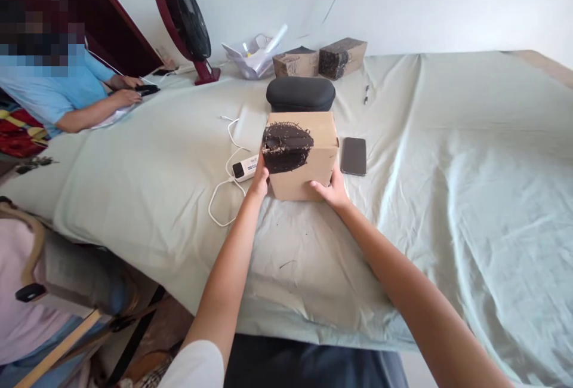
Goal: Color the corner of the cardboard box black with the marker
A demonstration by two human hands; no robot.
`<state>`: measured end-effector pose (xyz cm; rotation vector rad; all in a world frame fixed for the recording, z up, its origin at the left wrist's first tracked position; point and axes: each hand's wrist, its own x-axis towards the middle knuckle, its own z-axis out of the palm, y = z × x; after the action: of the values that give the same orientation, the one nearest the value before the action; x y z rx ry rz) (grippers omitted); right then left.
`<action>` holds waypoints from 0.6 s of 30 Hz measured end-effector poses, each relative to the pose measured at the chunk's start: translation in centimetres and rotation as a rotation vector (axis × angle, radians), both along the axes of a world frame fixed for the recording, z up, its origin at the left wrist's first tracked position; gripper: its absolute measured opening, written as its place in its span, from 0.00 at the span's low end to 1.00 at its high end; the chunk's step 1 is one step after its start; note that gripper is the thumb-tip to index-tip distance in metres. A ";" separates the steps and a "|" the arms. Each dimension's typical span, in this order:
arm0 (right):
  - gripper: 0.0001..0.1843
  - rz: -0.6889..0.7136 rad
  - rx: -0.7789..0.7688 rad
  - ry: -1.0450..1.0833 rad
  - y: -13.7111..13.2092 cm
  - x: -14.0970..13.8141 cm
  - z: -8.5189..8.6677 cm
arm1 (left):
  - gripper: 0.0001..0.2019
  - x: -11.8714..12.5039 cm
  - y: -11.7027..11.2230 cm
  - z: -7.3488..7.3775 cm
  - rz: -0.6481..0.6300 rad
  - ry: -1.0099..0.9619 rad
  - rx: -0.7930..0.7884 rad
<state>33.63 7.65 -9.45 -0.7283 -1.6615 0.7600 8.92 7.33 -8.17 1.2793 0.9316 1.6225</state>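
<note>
A brown cardboard box (304, 176) with a black scribbled patch over its left front edge stands between my two hands. My left hand (260, 180) presses against its left side, the fingers mostly hidden behind it. On the lower right side, my right hand (333, 188) grips with the thumb lying across the front face. Directly behind the box is a black zip case (301, 93). A white power bank (246, 168) with a white cable lies beside my left hand. To the right of the box rests a dark smartphone (354, 156).
Two cardboard boxes (342, 57) with dark markings stand at the wall, beside a clear plastic basket (253, 62) of odds and ends. A dark red fan (183, 21) is at the back left. A pen (366, 95) lies on the pale green cloth (447, 197). Another person (85, 92) sits at the left.
</note>
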 end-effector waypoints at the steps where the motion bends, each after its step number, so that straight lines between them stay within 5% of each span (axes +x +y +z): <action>1: 0.60 0.015 -0.020 0.011 -0.5 0.5 0.1 | 0.62 0.0 -0.8 -0.2 -0.020 0.026 0.034; 9: 0.57 0.046 -0.118 0.007 -1.3 2.0 -0.1 | 0.71 -0.6 -3.3 -1.1 -0.106 0.138 0.098; 13: 0.61 0.030 -0.117 -0.022 -0.9 2.2 -1.1 | 0.68 -1.3 -2.6 -0.9 0.042 0.058 0.131; 16: 0.57 0.071 -0.045 -0.074 -0.8 2.4 -1.1 | 0.66 -1.9 -1.9 -1.2 0.126 0.018 -0.026; 18: 0.54 0.096 0.046 -0.142 -0.8 2.5 -0.8 | 0.56 -2.3 -1.8 -1.8 0.086 0.057 -0.179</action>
<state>36.12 6.89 -10.28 -0.6872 -1.8473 0.7496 6.60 5.55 -9.93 1.1814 1.1537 1.5367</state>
